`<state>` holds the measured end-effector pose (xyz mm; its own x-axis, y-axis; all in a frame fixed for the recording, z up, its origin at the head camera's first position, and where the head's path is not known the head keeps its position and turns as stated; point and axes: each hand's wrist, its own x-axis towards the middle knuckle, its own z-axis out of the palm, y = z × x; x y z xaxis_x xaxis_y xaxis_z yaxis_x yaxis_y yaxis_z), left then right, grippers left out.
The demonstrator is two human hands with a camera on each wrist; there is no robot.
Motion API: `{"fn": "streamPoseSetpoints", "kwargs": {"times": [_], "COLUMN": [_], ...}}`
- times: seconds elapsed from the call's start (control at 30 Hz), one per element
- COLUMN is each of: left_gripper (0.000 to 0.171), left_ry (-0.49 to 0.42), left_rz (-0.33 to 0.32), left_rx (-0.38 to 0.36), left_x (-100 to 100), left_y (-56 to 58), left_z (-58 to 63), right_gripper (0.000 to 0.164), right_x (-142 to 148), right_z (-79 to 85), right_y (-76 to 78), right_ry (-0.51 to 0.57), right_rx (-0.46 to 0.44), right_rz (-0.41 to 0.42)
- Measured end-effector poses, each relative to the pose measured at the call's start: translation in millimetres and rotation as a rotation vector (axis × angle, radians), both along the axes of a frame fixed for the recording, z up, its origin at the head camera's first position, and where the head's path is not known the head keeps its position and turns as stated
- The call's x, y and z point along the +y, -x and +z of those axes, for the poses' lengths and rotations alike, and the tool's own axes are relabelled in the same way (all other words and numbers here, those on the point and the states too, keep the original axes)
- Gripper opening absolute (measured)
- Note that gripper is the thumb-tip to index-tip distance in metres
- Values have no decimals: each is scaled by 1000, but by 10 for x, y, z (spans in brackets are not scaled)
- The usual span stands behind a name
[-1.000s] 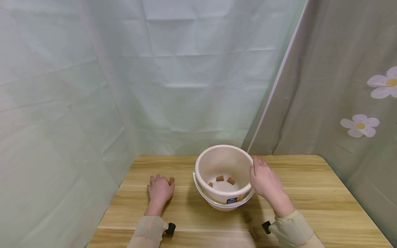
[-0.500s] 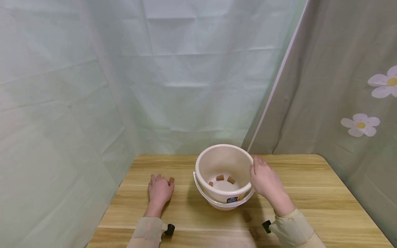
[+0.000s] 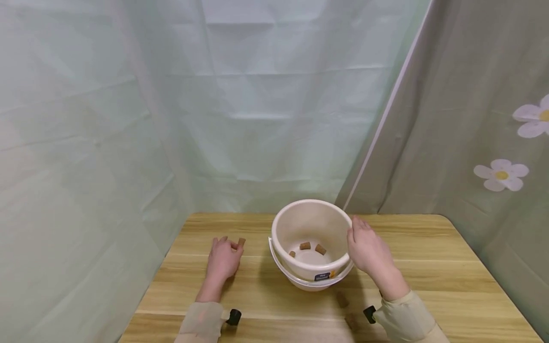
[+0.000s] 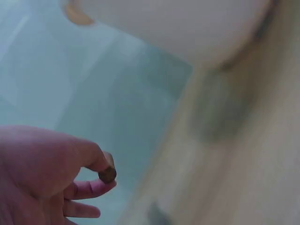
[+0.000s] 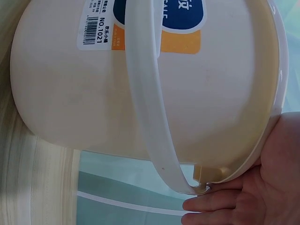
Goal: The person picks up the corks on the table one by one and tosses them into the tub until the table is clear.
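Note:
My left hand [image 3: 224, 259] pinches a brown cork [image 4: 108, 173] between thumb and index finger, just over the left part of the table; its other fingers are loosely bent. To the right stands a cream plastic bucket [image 3: 280, 243], upright, its white handle [image 5: 145, 89] hanging down at the front. Several corks [image 3: 320, 249] lie on the bucket's floor. My right hand [image 3: 371, 250] holds the bucket's right rim, thumb side at the rim and fingers along the outside by the handle's pivot [image 5: 201, 187]. The thumb itself is hidden in the right wrist view.
Two dim brown corks [image 3: 341, 299] lie on the wooden table [image 3: 450, 276] in front of the bucket, close to my right sleeve [image 3: 405, 317]. Pale curtains [image 3: 266, 133] hang behind the table and at both sides.
My left hand has lifted slightly and turned, and the cork now stands up between thumb and index finger. The right hand and the bucket have stayed in place.

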<state>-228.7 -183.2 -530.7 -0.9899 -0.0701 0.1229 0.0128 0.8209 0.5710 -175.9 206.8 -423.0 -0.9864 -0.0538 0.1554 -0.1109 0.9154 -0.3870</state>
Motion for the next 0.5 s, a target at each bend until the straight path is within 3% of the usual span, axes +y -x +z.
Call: {"fn": "streamPoseSetpoints", "kwargs": {"times": [0.13,0.27,0.5], "left_gripper": [27,23,13], "left_ry": [-139,-200,-297], "left_rz": [-42,-79,-241], "left_rx": [81,152,247], "left_x": [67,199,556], "left_y": [-59,-158,-344], "left_z": [282,580,1026], "right_gripper": [58,58,57], "right_x": [-19,-21,17], "right_z": [-6,-23,-10], "right_y": [-5,-21,-16], "right_ry": [-1,1,7], "right_rx": [-11,-21,6], "right_rz": [0,3,9]}}
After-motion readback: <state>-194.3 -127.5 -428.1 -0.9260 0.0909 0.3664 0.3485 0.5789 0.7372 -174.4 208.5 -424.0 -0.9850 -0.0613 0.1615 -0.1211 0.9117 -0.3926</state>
